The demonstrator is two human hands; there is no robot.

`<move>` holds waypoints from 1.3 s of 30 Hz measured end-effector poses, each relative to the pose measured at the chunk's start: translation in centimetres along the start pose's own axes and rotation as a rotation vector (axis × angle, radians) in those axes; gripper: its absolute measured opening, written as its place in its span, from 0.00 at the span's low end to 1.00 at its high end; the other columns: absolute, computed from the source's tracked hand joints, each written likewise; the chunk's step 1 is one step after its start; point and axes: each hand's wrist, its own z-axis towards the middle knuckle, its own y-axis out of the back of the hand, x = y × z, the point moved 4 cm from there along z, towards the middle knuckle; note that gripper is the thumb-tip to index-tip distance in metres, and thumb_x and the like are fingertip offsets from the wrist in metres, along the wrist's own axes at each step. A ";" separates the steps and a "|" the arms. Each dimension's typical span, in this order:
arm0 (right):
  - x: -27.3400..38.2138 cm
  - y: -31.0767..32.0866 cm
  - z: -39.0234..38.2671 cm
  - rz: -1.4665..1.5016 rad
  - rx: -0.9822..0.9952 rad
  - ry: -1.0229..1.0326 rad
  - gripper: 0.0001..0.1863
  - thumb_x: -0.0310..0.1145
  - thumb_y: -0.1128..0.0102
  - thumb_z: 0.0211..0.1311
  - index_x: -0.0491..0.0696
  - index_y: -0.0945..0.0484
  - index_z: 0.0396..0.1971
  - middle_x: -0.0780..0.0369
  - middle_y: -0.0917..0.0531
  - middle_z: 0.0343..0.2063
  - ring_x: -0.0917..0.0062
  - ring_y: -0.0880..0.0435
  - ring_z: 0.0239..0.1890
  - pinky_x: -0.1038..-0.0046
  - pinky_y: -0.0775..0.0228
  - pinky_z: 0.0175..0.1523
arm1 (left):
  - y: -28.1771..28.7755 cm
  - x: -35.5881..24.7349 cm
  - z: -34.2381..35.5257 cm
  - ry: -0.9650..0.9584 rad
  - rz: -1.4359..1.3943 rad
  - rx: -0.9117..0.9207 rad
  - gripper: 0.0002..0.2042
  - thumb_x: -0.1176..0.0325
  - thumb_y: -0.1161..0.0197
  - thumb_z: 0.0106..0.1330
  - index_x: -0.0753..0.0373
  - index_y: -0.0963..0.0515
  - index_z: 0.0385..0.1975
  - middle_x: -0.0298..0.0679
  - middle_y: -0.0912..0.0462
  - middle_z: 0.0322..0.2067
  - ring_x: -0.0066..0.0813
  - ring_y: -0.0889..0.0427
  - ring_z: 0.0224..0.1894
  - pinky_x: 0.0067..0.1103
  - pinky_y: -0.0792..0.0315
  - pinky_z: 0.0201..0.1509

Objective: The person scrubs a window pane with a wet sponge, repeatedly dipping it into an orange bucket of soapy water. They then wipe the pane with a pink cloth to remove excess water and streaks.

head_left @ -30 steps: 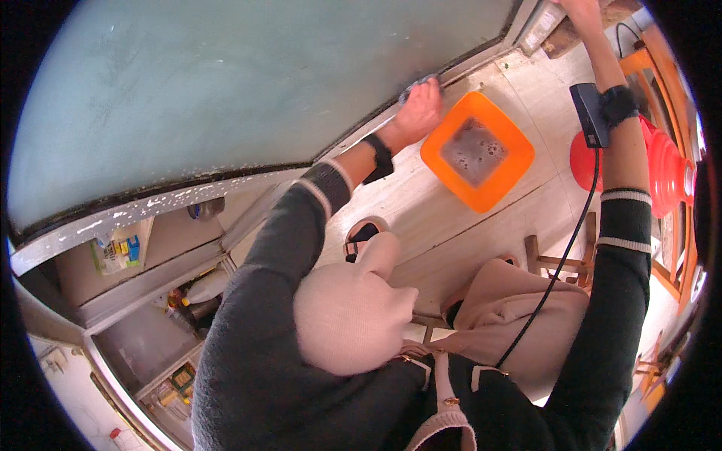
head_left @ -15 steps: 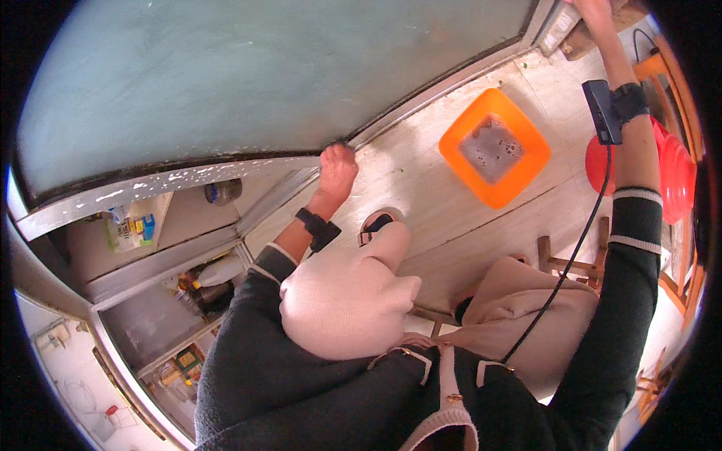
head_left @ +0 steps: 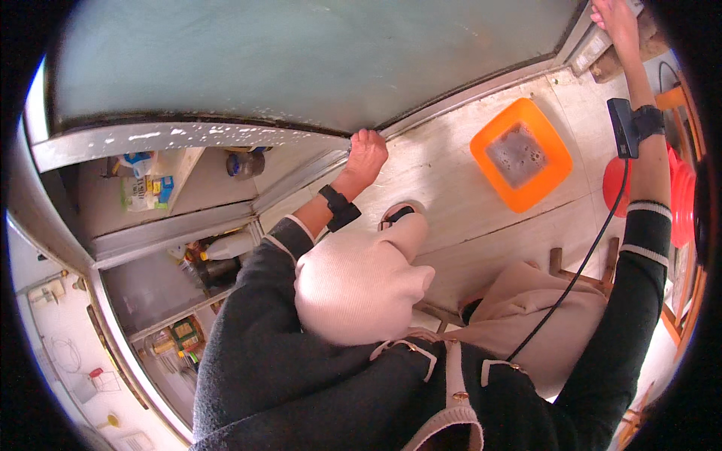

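A large frosted glass panel (head_left: 301, 60) in a worn metal frame fills the upper part of the view. My left hand (head_left: 366, 156) is closed over the frame's near edge, its fingers curled over the rim and the palm side hidden. At the upper right, my right hand (head_left: 618, 24) is bent round the frame's far right end; part of that hand lies at the picture's border. On the floor between my arms stands an orange basin (head_left: 556, 171) holding cloudy, sudsy water (head_left: 517, 154).
Under the panel at left, shelves (head_left: 177, 222) hold small packets, a dark jar (head_left: 246, 164) and several bottles. Red plastic basins (head_left: 681, 195) and a wooden chair frame (head_left: 681, 286) stand beside my right arm. A black cable (head_left: 571, 286) runs from my right wrist to my body.
The whole view has shifted and turned a little, so the basin appears further right. Both hands stay at the panel's frame; more of my left fingers shows now.
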 end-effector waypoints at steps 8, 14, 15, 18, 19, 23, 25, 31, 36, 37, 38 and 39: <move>-0.6 -1.1 -1.8 -0.153 -0.118 0.241 0.34 0.30 0.38 0.60 0.38 0.43 0.63 0.36 0.28 0.50 0.48 0.21 0.43 0.55 0.23 0.48 | 16.4 5.6 -3.8 0.040 0.060 -0.353 0.14 0.71 0.43 0.49 0.67 0.25 0.38 0.47 0.29 0.42 0.40 0.31 0.42 0.33 0.35 0.46; -0.6 1.1 -3.5 0.183 0.147 -0.158 0.33 0.27 0.41 0.59 0.41 0.43 0.63 0.38 0.27 0.49 0.50 0.22 0.44 0.55 0.29 0.54 | 13.0 8.0 -5.9 -0.108 0.167 -0.321 0.21 0.70 0.42 0.50 0.72 0.24 0.45 0.44 0.27 0.45 0.39 0.30 0.48 0.31 0.33 0.48; -0.7 1.3 -3.3 0.104 0.154 -0.116 0.33 0.27 0.41 0.59 0.41 0.42 0.63 0.38 0.27 0.50 0.50 0.22 0.44 0.56 0.28 0.54 | 10.9 7.5 -5.8 -0.154 0.154 -0.336 0.16 0.70 0.43 0.50 0.70 0.22 0.40 0.43 0.26 0.44 0.38 0.30 0.48 0.31 0.33 0.49; -1.6 1.1 -2.8 -0.181 0.056 -0.002 0.30 0.38 0.39 0.61 0.40 0.39 0.58 0.52 0.22 0.32 0.63 0.18 0.31 0.64 0.26 0.39 | 4.0 5.4 -3.7 -0.220 -0.033 -0.257 0.12 0.72 0.43 0.53 0.68 0.23 0.37 0.43 0.25 0.43 0.38 0.29 0.48 0.29 0.33 0.49; -2.5 1.1 -2.7 -0.163 0.093 -0.104 0.28 0.42 0.39 0.63 0.39 0.37 0.54 0.58 0.19 0.20 0.69 0.16 0.22 0.67 0.24 0.30 | 2.2 4.5 -3.0 -0.250 -0.050 -0.229 0.11 0.72 0.43 0.54 0.68 0.23 0.36 0.43 0.25 0.41 0.38 0.29 0.47 0.29 0.33 0.49; -3.5 2.1 -4.9 -0.042 0.200 -0.306 0.37 0.39 0.41 0.62 0.46 0.46 0.68 0.57 0.21 0.23 0.72 0.22 0.18 0.67 0.26 0.27 | 0.5 2.4 -0.9 -0.242 -0.116 -0.156 0.07 0.72 0.44 0.56 0.67 0.24 0.31 0.43 0.27 0.36 0.39 0.29 0.45 0.30 0.32 0.48; -2.1 2.4 -5.7 0.046 0.221 -0.356 0.39 0.37 0.40 0.61 0.47 0.48 0.69 0.57 0.21 0.23 0.73 0.22 0.18 0.68 0.26 0.26 | 4.0 3.0 -0.5 -0.138 -0.225 -0.164 0.05 0.72 0.44 0.56 0.66 0.25 0.29 0.43 0.28 0.35 0.39 0.30 0.43 0.30 0.32 0.48; 4.8 2.8 -7.7 0.096 0.386 -0.315 0.40 0.32 0.40 0.57 0.43 0.47 0.68 0.54 0.21 0.23 0.65 0.19 0.25 0.65 0.26 0.35 | 24.4 9.9 -1.3 -0.044 0.012 -0.759 0.26 0.73 0.41 0.53 0.56 0.27 0.57 0.44 0.28 0.45 0.41 0.26 0.47 0.34 0.31 0.50; 9.4 3.9 -9.1 0.047 0.385 -0.191 0.39 0.32 0.39 0.57 0.43 0.46 0.68 0.47 0.19 0.34 0.58 0.17 0.38 0.62 0.26 0.47 | 26.8 10.3 2.4 -0.057 0.098 -0.910 0.25 0.72 0.42 0.51 0.51 0.25 0.54 0.42 0.28 0.47 0.39 0.26 0.45 0.31 0.30 0.45; 10.0 4.2 -9.7 0.050 0.388 -0.179 0.39 0.32 0.39 0.57 0.43 0.46 0.68 0.46 0.19 0.38 0.57 0.17 0.41 0.62 0.26 0.49 | 24.6 8.8 3.3 -0.179 0.109 -0.832 0.23 0.70 0.42 0.51 0.55 0.24 0.52 0.42 0.28 0.47 0.40 0.26 0.47 0.32 0.29 0.47; 10.4 4.4 -10.4 0.049 0.424 -0.172 0.40 0.33 0.38 0.57 0.43 0.46 0.68 0.44 0.20 0.42 0.56 0.18 0.44 0.61 0.27 0.51 | 22.1 7.1 3.6 -0.297 0.168 -0.791 0.23 0.69 0.42 0.51 0.58 0.25 0.51 0.42 0.28 0.47 0.40 0.26 0.49 0.33 0.29 0.51; 11.1 4.8 -11.1 -0.007 0.439 -0.076 0.40 0.33 0.38 0.56 0.44 0.47 0.68 0.44 0.20 0.42 0.56 0.18 0.44 0.61 0.27 0.51 | 19.4 5.5 3.4 -0.403 0.252 -0.723 0.21 0.69 0.42 0.51 0.60 0.24 0.49 0.43 0.27 0.47 0.40 0.26 0.50 0.33 0.28 0.53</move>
